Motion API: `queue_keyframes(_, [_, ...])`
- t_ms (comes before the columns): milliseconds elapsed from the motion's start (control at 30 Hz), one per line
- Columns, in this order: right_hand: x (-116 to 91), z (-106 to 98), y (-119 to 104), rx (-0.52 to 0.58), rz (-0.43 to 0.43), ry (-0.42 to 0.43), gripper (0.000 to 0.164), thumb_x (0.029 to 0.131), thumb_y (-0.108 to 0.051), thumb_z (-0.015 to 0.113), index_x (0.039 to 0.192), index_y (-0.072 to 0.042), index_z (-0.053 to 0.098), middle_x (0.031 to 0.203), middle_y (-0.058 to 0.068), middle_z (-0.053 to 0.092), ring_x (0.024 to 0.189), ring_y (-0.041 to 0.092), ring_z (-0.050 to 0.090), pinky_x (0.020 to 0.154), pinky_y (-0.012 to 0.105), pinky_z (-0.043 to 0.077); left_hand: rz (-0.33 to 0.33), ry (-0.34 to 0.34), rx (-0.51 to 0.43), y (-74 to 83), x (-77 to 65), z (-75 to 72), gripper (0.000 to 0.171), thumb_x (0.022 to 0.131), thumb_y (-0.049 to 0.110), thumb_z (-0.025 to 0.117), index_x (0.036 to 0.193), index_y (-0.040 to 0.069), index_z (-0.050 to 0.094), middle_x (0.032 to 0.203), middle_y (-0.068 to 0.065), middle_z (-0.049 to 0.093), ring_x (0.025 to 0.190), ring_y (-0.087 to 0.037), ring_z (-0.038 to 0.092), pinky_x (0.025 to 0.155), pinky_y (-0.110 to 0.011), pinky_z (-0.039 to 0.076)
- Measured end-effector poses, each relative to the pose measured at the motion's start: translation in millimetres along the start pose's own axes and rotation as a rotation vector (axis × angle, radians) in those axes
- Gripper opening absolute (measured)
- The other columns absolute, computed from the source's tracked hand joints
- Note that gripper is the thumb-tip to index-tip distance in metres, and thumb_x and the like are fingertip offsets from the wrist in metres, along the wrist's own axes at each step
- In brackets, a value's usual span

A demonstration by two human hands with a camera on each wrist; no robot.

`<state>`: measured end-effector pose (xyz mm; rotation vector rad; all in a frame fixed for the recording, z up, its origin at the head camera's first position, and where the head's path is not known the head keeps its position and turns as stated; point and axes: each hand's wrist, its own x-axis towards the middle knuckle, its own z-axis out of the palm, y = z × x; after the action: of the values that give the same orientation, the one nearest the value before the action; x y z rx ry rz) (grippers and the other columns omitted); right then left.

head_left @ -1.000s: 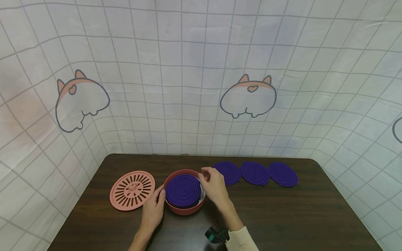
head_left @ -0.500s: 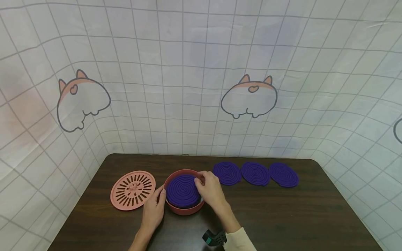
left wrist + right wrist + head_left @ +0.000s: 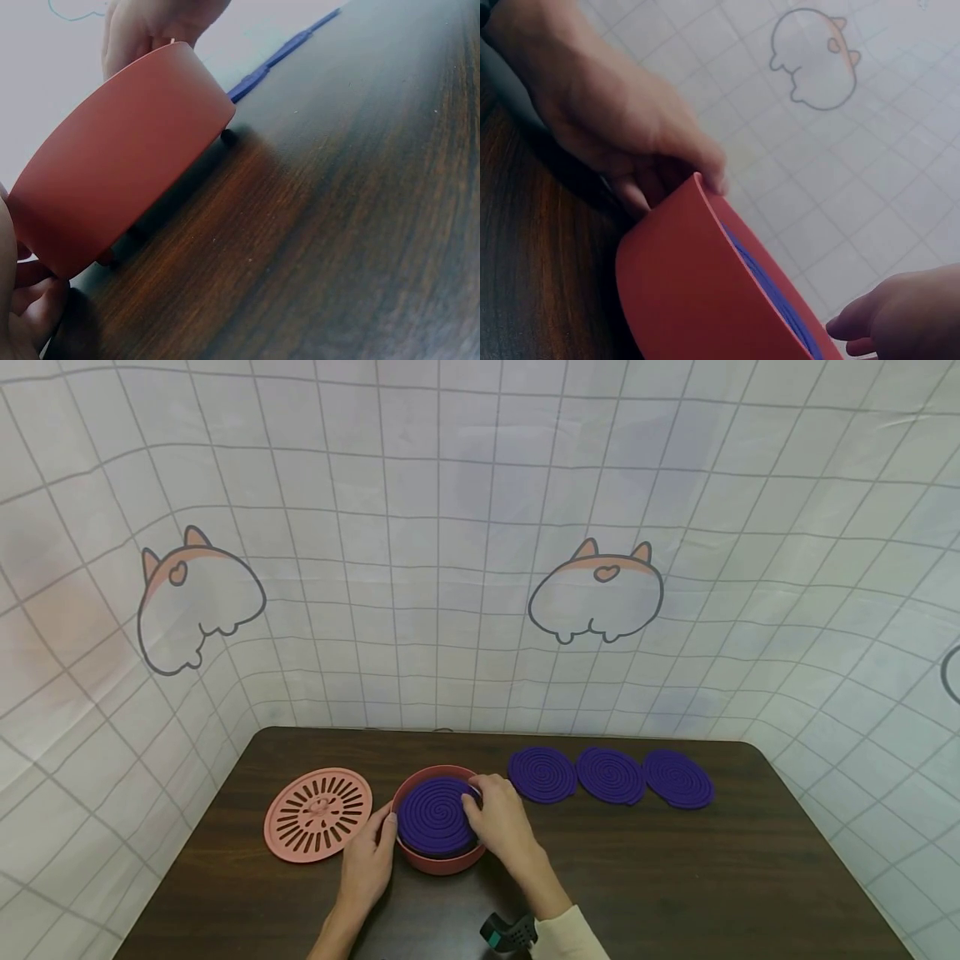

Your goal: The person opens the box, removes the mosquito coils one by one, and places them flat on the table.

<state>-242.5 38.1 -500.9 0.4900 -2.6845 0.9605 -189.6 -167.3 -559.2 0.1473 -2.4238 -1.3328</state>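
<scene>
A purple mosquito coil (image 3: 437, 815) lies inside a round red mosquito coil holder (image 3: 442, 866). My left hand (image 3: 366, 864) grips the holder's left side, thumb by the rim; in the right wrist view this hand (image 3: 622, 120) holds the outer wall. At the right edge of the coil, my right hand (image 3: 504, 822) bends its thumb and fingers, pinching that edge beside the rim. Seen from the left wrist, the right hand (image 3: 161, 30) is above the far rim, its fingertips partly hidden by the holder (image 3: 127, 157). Something dark shows under the coil's front edge.
A pink slotted lid (image 3: 318, 815) lies left of the holder. Three more purple coils, one on the left (image 3: 542, 774), one in the middle (image 3: 611, 775) and one on the right (image 3: 678, 779), form a row. A brown wooden table (image 3: 675, 877) bears everything, before a checked curtain (image 3: 450, 568).
My right hand has shifted left and inward from the holder's right rim onto the coil's edge, covering the silvery part seen there earlier. The left hand keeps its hold.
</scene>
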Motion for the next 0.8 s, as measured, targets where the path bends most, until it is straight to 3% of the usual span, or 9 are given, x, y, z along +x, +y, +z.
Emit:
queue_keyframes(400, [-3.1,4.1,-4.8,-0.160,-0.024,-0.052,0.028,0.092,-0.020,0.071,0.114,-0.003,0.071,0.111,0.014,0.073,0.089,0.024,0.055,0.083,0.039,0.051,0.002,0.023,-0.002,-0.2,-0.8,0.7,0.039,0.106,0.030,0.049,0.134,0.009,0.065,0.129,-0.012,0.070,0.121,-0.031,0.065,0.099,-0.052,0.052])
queue_keyframes(800, [-3.8,1.4,-8.0,-0.102,-0.001,-0.055,0.028,0.093,-0.023,0.070,0.116,-0.007,0.072,0.114,0.011,0.072,0.097,0.025,0.059,0.086,0.041,0.054,-0.004,-0.002,-0.007,-0.2,-0.2,0.5,0.041,0.107,0.031,0.047,0.137,0.008,0.062,0.131,-0.014,0.068,0.123,-0.032,0.064,0.102,-0.052,0.050])
